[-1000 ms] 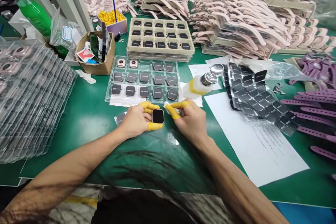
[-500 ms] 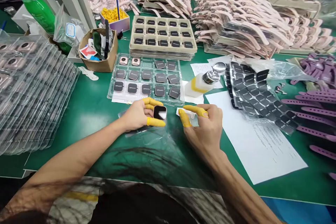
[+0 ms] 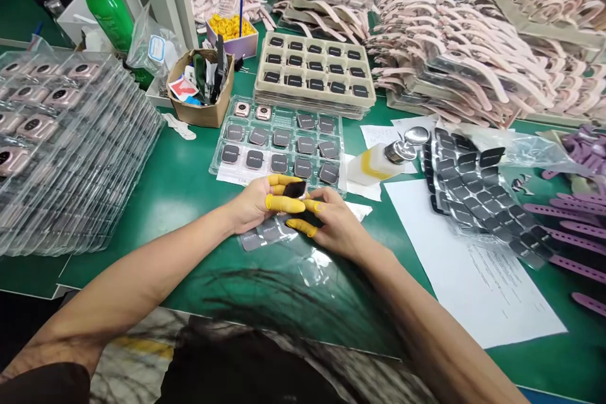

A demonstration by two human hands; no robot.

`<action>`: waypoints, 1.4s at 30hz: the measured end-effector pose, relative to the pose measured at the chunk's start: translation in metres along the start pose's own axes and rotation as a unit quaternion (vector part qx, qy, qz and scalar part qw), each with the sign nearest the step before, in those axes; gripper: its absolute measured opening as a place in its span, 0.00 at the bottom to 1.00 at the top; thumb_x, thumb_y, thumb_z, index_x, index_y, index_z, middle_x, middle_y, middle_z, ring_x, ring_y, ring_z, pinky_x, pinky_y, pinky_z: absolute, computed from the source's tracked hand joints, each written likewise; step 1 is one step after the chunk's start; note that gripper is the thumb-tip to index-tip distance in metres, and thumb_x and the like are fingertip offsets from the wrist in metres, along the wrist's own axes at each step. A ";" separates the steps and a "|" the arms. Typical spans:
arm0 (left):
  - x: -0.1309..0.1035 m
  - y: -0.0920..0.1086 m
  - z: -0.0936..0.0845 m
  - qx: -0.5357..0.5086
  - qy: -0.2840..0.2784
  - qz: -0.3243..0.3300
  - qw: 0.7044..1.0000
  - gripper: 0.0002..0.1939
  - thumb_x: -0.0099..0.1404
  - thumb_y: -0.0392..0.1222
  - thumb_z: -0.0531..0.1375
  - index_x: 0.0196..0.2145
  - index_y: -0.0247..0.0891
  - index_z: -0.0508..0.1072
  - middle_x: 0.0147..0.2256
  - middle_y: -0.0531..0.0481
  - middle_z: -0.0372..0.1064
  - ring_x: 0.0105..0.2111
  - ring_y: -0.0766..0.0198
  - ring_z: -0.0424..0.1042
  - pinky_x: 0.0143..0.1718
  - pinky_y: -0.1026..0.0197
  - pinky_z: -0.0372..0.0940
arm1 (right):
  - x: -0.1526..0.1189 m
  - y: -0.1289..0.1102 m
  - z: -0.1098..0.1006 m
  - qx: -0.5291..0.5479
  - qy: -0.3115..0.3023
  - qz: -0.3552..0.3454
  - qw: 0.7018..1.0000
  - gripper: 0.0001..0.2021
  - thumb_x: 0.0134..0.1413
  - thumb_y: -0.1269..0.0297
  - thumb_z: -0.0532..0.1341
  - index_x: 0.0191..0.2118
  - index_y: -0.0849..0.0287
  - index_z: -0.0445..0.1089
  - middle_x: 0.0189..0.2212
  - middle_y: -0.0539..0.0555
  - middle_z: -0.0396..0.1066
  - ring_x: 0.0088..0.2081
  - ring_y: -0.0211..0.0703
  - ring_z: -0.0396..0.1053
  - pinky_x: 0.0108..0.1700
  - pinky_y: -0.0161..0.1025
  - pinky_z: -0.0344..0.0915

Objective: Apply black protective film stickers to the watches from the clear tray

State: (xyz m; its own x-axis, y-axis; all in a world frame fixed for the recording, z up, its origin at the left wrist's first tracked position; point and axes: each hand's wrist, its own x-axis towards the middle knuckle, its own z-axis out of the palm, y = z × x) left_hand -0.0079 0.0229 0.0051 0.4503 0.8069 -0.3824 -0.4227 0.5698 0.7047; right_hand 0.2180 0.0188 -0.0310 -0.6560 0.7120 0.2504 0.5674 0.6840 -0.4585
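In the head view, the smartwatch is pinched, tilted, by the left hand; the right hand is curled beside it, its grip unclear. Green tabletop is exposed between the forearms, bounded by the near edge.

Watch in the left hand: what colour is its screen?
The watch screen is black, seen tilted in the head view.
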 end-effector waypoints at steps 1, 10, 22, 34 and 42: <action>-0.001 0.000 0.001 -0.009 -0.016 -0.018 1.000 0.25 0.45 0.27 0.75 0.42 0.36 0.77 0.37 0.50 0.80 0.36 0.65 0.77 0.38 0.63 0.70 | -0.004 0.000 -0.001 -0.010 0.004 0.004 1.000 0.15 0.63 0.54 0.69 0.53 0.52 0.79 0.41 0.59 0.78 0.46 0.55 0.73 0.45 0.52 0.74; 0.002 0.007 0.000 0.031 -0.022 -0.032 0.999 0.29 0.43 0.27 0.78 0.43 0.33 0.77 0.34 0.50 0.80 0.34 0.66 0.78 0.41 0.61 0.72 | -0.006 0.002 0.000 0.057 0.091 -0.031 0.994 0.06 0.64 0.65 0.67 0.44 0.48 0.80 0.33 0.52 0.73 0.36 0.45 0.71 0.37 0.44 0.70; 0.003 -0.006 0.004 0.139 0.045 0.038 0.989 0.34 0.40 0.32 0.79 0.46 0.36 0.76 0.36 0.53 0.77 0.33 0.69 0.75 0.41 0.62 0.72 | -0.011 -0.011 -0.036 0.369 0.096 0.036 0.924 0.09 0.60 0.46 0.70 0.31 0.40 0.79 0.32 0.49 0.79 0.33 0.46 0.72 0.37 0.49 0.72; -0.008 -0.016 0.014 0.469 0.055 0.099 0.876 0.28 0.52 0.40 0.74 0.53 0.39 0.81 0.30 0.53 0.77 0.31 0.62 0.76 0.38 0.59 0.68 | 0.002 -0.034 -0.014 0.520 0.162 0.408 0.733 0.22 0.28 0.52 0.84 0.31 0.54 0.80 0.29 0.50 0.80 0.33 0.43 0.77 0.36 0.38 0.78; -0.007 -0.016 0.015 0.485 0.056 0.096 0.867 0.29 0.52 0.39 0.73 0.53 0.39 0.81 0.32 0.53 0.78 0.31 0.63 0.76 0.38 0.60 0.69 | 0.002 -0.029 -0.012 0.529 0.156 0.414 0.724 0.23 0.27 0.52 0.84 0.30 0.55 0.79 0.27 0.49 0.79 0.31 0.43 0.77 0.33 0.38 0.79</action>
State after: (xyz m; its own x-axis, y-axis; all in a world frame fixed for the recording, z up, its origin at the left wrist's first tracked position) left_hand 0.0079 0.0055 0.0052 0.3433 0.9133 -0.2193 0.4036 0.0674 0.9124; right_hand 0.2062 0.0028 -0.0072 -0.0702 0.9226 -0.3793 -0.1047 -0.3849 -0.9170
